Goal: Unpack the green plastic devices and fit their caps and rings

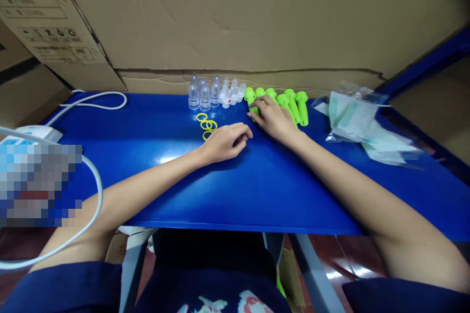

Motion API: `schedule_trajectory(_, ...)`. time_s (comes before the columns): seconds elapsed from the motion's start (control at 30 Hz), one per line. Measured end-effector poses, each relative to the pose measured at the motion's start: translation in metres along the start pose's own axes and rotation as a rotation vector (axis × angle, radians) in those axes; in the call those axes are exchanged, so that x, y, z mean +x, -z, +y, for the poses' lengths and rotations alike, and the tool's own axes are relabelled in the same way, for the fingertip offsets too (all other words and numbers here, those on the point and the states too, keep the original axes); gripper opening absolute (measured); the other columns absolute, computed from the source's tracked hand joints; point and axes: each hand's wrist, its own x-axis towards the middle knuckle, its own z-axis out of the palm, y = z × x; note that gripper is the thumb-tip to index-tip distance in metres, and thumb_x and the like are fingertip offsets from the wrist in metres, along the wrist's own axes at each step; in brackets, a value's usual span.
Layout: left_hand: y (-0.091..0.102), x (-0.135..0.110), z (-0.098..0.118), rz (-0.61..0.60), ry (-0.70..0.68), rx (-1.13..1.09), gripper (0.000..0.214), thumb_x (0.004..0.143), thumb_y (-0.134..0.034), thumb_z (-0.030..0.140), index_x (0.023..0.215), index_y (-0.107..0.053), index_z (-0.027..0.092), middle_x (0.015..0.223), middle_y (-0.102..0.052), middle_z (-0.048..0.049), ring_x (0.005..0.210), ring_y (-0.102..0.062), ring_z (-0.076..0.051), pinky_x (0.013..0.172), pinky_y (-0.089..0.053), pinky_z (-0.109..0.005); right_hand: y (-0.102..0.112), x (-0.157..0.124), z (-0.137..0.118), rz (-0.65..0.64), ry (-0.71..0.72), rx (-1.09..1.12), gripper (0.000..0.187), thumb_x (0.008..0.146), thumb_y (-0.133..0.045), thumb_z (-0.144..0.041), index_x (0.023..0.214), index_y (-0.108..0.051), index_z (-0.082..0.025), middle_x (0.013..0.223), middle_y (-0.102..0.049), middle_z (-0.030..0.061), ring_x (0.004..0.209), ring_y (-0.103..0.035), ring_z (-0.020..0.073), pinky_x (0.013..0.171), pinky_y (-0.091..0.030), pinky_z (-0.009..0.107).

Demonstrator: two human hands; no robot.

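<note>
On the blue table [154,156] my left hand [225,141] rests with its fingers curled loosely, right beside a few yellow rings [206,124]; nothing shows in it. My right hand [270,116] lies over the left end of a row of bright green plastic pieces [293,102], its fingers bent down on one of them. Behind the rings stand several clear plastic caps [203,93] and some small white parts [231,93].
Clear plastic bags [362,124] with white and pale green contents lie at the right. A white cable [93,105] and a power strip [35,133] sit at the left. Cardboard boxes [235,14] wall off the table's back.
</note>
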Motion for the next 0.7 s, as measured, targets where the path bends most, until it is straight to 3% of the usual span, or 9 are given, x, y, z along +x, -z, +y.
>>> schedule_trajectory(0.17, 0.025, 0.009, -0.006, 0.022, 0.034, 0.199, 0.019, 0.088, -0.049, 0.011, 0.099, -0.063, 0.015, 0.093, -0.070, -0.0072, 0.078, -0.063, -0.015, 0.073, -0.047, -0.027, 0.016, 0.006, 0.012, 0.118, -0.187, -0.047, 0.038, 0.102, -0.037, -0.035, 0.126, -0.060, -0.016, 0.128, -0.061, 0.0201, 0.111, -0.062, 0.0368, 0.086, -0.049, 0.048)
schedule_trajectory(0.33, 0.055, 0.017, -0.014, -0.169, 0.165, 0.609, 0.016, 0.090, -0.050, 0.021, 0.091, -0.065, 0.014, 0.086, -0.071, -0.0088, 0.078, -0.067, -0.022, 0.072, -0.045, -0.032, 0.014, 0.009, 0.034, 0.050, -0.392, -0.125, 0.036, 0.098, -0.043, -0.029, 0.124, -0.059, -0.010, 0.126, -0.061, 0.0269, 0.109, -0.062, 0.0411, 0.084, -0.048, 0.053)
schedule_trajectory(0.5, 0.058, 0.013, -0.019, -0.320, 0.292, 0.774, 0.024, 0.091, -0.055, 0.031, 0.099, -0.065, 0.011, 0.086, -0.072, -0.0115, 0.083, -0.070, -0.027, 0.079, -0.048, -0.036, 0.005, 0.009, 0.037, 0.014, -0.371, -0.173, 0.038, 0.096, -0.048, -0.035, 0.118, -0.061, -0.007, 0.114, -0.066, 0.0281, 0.100, -0.065, 0.0405, 0.080, -0.048, 0.051)
schedule_trajectory(0.7, 0.055, 0.010, -0.018, -0.330, 0.375, 0.796, 0.031, 0.093, -0.055, 0.029, 0.116, -0.062, 0.010, 0.094, -0.074, -0.0138, 0.092, -0.072, -0.031, 0.082, -0.051, -0.039, 0.006, 0.009, 0.029, -0.103, -0.362, -0.197, 0.045, 0.094, -0.055, -0.039, 0.123, -0.058, -0.005, 0.109, -0.068, 0.0279, 0.101, -0.066, 0.0399, 0.081, -0.048, 0.048)
